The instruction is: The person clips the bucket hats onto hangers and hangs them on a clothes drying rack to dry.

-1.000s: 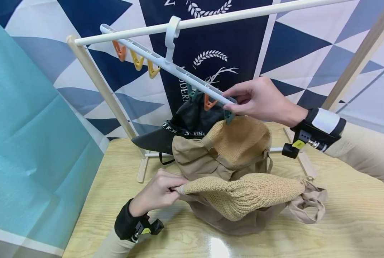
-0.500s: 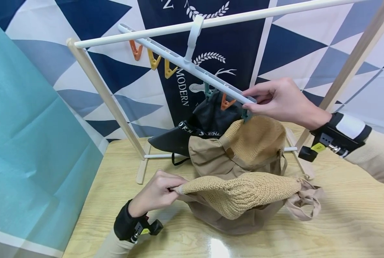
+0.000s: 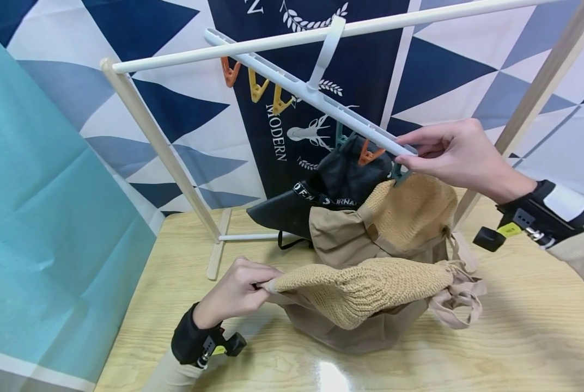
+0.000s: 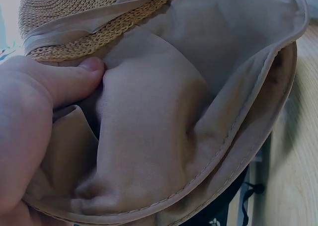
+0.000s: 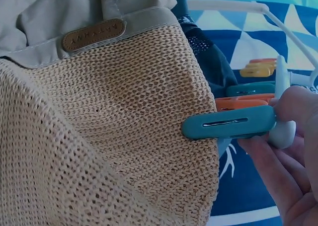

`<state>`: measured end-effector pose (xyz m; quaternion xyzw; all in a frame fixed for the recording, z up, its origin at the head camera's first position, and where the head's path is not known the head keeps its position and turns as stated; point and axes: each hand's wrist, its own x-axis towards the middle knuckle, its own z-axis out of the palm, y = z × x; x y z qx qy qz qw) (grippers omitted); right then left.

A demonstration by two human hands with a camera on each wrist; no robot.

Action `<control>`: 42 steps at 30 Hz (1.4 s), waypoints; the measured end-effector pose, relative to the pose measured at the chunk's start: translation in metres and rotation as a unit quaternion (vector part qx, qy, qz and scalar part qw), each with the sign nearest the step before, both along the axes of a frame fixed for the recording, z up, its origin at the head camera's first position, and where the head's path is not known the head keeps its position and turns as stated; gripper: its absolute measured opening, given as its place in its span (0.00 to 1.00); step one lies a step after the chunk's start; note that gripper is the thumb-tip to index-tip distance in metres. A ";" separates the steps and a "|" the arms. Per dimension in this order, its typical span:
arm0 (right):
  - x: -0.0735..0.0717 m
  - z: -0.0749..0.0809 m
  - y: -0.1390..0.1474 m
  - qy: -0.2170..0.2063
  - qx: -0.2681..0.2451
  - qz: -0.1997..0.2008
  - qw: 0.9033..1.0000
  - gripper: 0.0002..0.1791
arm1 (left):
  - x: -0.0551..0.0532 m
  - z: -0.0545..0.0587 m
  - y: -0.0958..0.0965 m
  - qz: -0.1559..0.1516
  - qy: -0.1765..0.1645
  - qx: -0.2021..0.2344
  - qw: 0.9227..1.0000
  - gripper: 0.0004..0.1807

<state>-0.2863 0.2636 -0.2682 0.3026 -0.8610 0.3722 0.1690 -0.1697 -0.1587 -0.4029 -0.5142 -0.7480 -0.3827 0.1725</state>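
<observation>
My right hand pinches the near end of a pale blue clip hanger, whose hook sits over a white rail. A teal clip beside those fingers bites the crown of a woven tan sun hat with a beige cloth brim and a small leather label. Farther along, a second teal clip holds a black hat. With my left hand I grip the edge of another sun hat, its straw crown folded sideways and a ribbon trailing right. In the left wrist view the thumb presses its cloth brim.
An orange clip hangs between the two teal ones. Yellow clips and one orange clip dangle at the hanger's far end. The rack's white rail spans between wooden posts standing on the wooden table.
My right hand has slid the hanger rightward along the rail, carrying the clipped tan hat and black hat with it. The left hand and its hat stay nearly in place.
</observation>
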 end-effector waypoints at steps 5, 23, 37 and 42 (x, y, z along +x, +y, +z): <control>0.001 -0.002 0.005 -0.014 -0.012 -0.005 1.000 0.17 | 0.000 -0.001 0.000 0.002 -0.011 0.002 1.000 0.21; 0.000 -0.005 0.003 -0.014 -0.025 0.010 1.000 0.17 | 0.002 0.014 -0.021 0.017 -0.053 0.056 0.997 0.21; 0.000 -0.005 0.003 -0.016 -0.030 0.020 0.999 0.17 | 0.006 0.027 -0.072 0.070 -0.085 0.090 0.990 0.25; 0.000 -0.005 0.003 -0.018 -0.029 0.014 0.999 0.17 | 0.010 0.032 -0.088 0.103 -0.094 0.087 0.986 0.25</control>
